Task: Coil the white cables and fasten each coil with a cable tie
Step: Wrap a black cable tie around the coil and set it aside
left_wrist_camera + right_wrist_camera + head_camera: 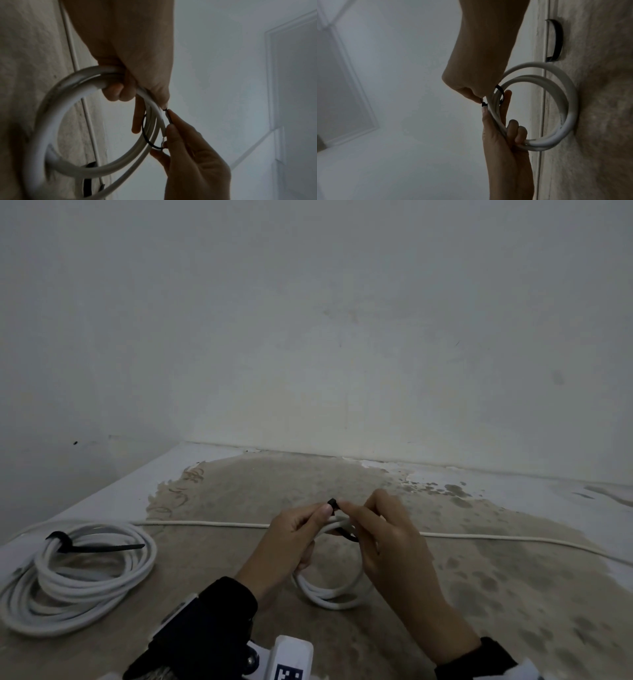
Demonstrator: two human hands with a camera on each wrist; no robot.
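On the worn counter (pixel 479 594) by a pale wall, we are gripping the small white coil (pixel 330 594) in our left hand (pixel 291 539) while our right hand (pixel 383 535) is pinching the black cable tie (pixel 333 503); the tail risks slipping, letting loops spring apart.

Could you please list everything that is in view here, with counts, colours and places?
Small coil: one, white, centre, upright on the table, held.
Tie: one, black, looped round the small coil's top.
Large coil: one, white, left, lying flat.
Fastened tie: one, black, round the large coil.
Loose cable: one, white, running across the table.
Table: one, brown, worn.
Wall: white, behind.
Left hand: grips the small coil.
Right hand: pinches the tie.
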